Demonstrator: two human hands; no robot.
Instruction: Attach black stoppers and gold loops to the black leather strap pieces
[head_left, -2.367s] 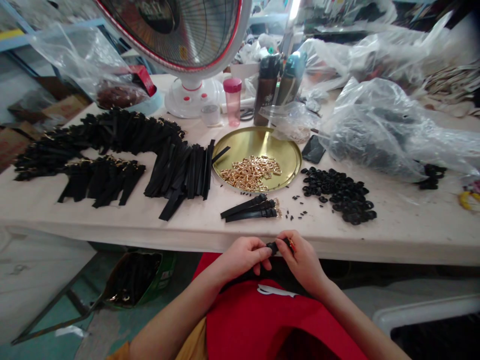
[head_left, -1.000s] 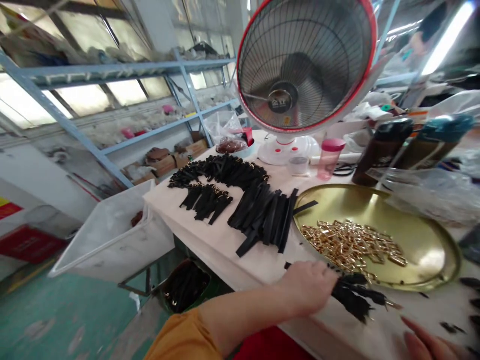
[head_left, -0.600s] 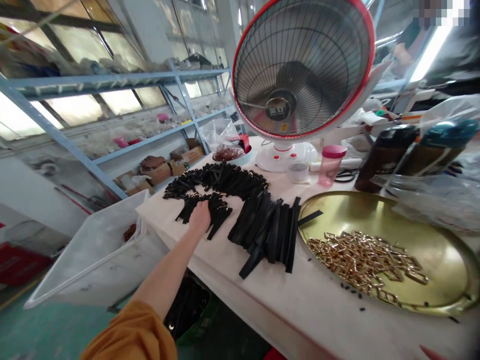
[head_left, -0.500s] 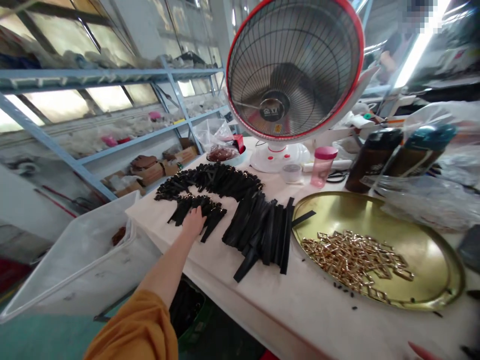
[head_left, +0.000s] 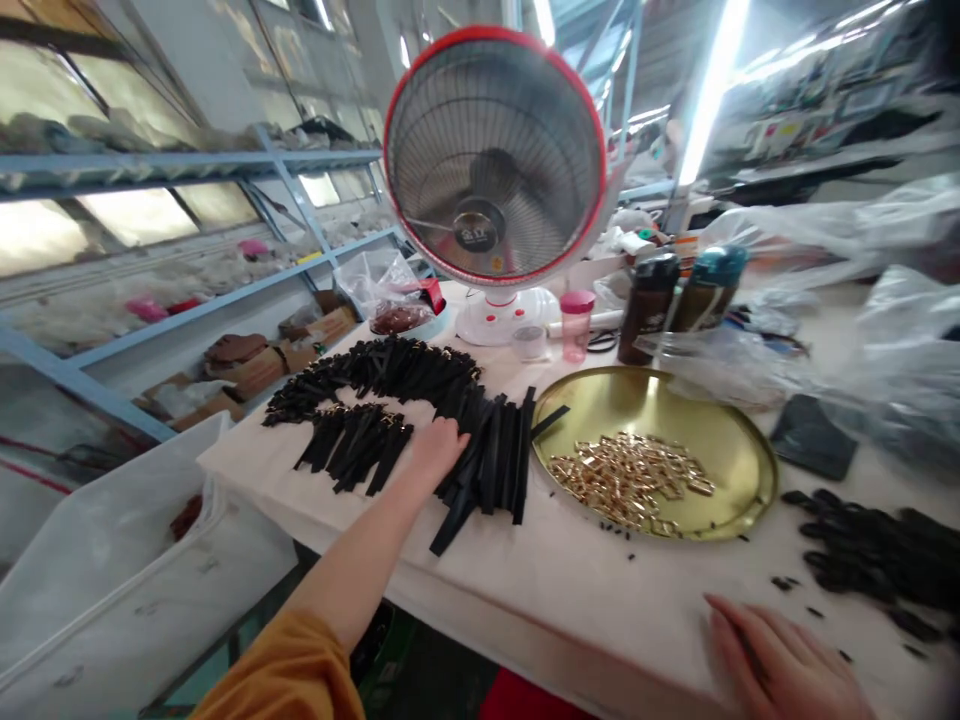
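Note:
My left hand (head_left: 439,448) reaches across the table to a pile of flat black strips (head_left: 496,450). Its fingers are bent down at the pile's left edge, and whatever lies between them is hidden. To the left of this hand lies a short row of black strips with gold-coloured metal pieces (head_left: 352,445) at their far ends. Behind it curves a longer, dense row of similar strips (head_left: 375,365). Low on the right, my right hand (head_left: 787,660) rests by the table's front edge, blurred, fingers apart, with nothing visible in it.
A round brass-coloured tray (head_left: 720,440) holds a heap of gold metal loops (head_left: 634,480). Black pieces (head_left: 885,550) lie in a heap at right. A fan (head_left: 495,160), a pink cup (head_left: 577,325) and bottles (head_left: 649,305) stand behind. A plastic bin (head_left: 135,560) stands left.
My left hand has moved right, from the short row to the strip pile. The view has turned right, and more of my right hand shows.

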